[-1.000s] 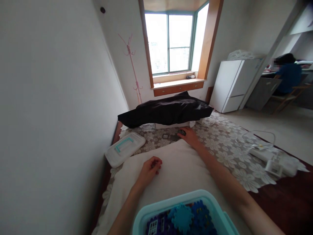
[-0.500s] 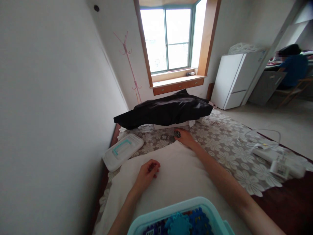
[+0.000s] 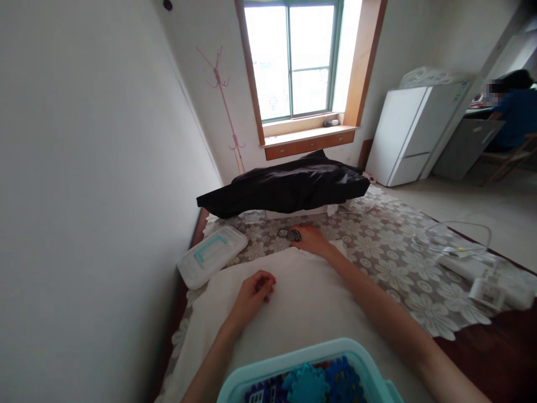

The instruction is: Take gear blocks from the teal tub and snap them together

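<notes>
My right hand reaches over the far edge of the white cloth, its fingers closed round a small dark round piece with a grey pattern. Just left of that piece, on the flowered cover, lies a small dark piece with a pale face; whether the two touch is hard to tell. Loosely curled above the white cloth, my left hand shows nothing between its fingers. Close to me stands a light turquoise box holding blue, teal and purple toothed plastic pieces.
A clear lid with a turquoise handle lies left, beside the wall. Black sheeting covers something at the back. On the right are a white packaged item and a looped cable. A person in blue sits beyond the fridge.
My right hand has moved a little left with the dark round piece, bringing it beside the small dark piece. My left hand stays in place. The view has shifted slightly.
</notes>
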`<state>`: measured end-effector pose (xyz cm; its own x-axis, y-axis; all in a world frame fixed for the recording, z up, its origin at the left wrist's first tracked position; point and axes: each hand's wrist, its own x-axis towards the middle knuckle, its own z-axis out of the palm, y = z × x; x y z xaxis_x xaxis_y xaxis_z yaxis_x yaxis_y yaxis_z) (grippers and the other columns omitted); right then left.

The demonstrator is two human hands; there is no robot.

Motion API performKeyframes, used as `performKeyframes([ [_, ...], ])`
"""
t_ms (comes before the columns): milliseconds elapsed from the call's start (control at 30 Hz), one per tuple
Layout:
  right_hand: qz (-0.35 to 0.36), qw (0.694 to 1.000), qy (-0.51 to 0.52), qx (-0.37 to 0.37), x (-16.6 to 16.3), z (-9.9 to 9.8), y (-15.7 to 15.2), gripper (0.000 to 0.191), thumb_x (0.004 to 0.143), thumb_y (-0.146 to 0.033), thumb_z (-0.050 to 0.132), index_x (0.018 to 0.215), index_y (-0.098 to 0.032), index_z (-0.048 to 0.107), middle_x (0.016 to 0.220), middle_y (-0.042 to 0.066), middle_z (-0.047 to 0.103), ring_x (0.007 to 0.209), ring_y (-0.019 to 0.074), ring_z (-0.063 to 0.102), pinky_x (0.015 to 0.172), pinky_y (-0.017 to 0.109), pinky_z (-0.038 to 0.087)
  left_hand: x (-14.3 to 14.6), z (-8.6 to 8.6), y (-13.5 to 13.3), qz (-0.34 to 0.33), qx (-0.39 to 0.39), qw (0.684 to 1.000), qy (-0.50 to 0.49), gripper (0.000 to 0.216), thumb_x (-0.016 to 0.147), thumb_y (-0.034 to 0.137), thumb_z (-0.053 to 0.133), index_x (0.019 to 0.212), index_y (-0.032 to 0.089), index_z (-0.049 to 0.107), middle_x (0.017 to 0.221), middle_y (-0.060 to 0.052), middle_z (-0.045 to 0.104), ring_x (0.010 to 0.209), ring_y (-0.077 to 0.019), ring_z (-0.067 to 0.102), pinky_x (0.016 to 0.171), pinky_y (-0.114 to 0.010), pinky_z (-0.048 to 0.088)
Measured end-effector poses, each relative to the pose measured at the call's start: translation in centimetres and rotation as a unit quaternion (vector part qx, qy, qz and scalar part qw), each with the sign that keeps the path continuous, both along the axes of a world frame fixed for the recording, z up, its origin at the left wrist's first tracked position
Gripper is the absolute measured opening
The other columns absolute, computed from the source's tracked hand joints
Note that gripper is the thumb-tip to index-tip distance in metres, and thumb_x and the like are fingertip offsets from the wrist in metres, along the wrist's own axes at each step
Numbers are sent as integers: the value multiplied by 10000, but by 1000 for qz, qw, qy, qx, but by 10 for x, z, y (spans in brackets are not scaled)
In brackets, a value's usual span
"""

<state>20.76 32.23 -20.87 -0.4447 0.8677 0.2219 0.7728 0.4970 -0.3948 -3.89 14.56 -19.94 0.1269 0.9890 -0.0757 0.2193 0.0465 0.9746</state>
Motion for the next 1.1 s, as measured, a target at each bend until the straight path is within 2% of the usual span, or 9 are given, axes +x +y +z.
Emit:
performKeyframes([
  [133,-17,1000,4,-3,1,3,1,427,806,-287,755,1229,-277,695,1187,63,742,1058,273,696,920,329,500,1,0,0,4,-4,1000,-10,381,837,538,716,918,166,706,793,-57,646,719,-174,601,574,-247,503],
  [300,-38,999,12,-14,4,9,0,473,778,-333,776,1235,-266,672,1170,67,744,1053,277,693,895,331,500,1,0,0,3,-3,1000,-6,377,827,532,723,907,164,704,785,-52,643,708,-171,598,566,-249,504],
  [500,-16,998,-61,10,-1,19,-9,468,785,-380,772,1227,-251,686,1186,116,733,1034,316,699,881,360,505,0,-3,0,-2,3,1000,-5,355,853,513,700,922,165,701,797,-54,644,711,-171,601,565,-247,506],
  [667,13,995,-100,-12,-7,19,-18,450,762,-380,781,1188,-253,710,1133,129,752,1006,338,710,850,372,520,0,-2,0,-2,8,1000,-9,373,840,532,711,911,167,707,805,-61,656,706,-170,601,563,-247,507],
  [800,-26,996,-86,-15,-14,18,-22,397,751,-332,758,1128,-217,710,1096,154,762,974,346,719,805,374,527,1,1,-1,-1,8,1000,-5,364,840,523,708,908,166,707,835,-72,666,729,-184,611,559,-262,513],
  [933,-87,991,-98,-19,-19,20,-23,369,793,-270,680,1152,-185,692,1081,177,763,976,348,725,793,387,527,2,2,-2,-3,10,1000,-5,326,852,484,692,914,164,701,845,-71,663,738,-183,611,564,-263,512],
  [1100,-110,988,-106,-19,-19,21,-26,449,805,-427,737,1178,-183,677,1101,198,759,1004,371,721,790,402,534,0,-1,-3,-6,17,1000,-9,303,849,460,702,920,165,702,841,-67,661,745,-179,611,568,-253,502],
])
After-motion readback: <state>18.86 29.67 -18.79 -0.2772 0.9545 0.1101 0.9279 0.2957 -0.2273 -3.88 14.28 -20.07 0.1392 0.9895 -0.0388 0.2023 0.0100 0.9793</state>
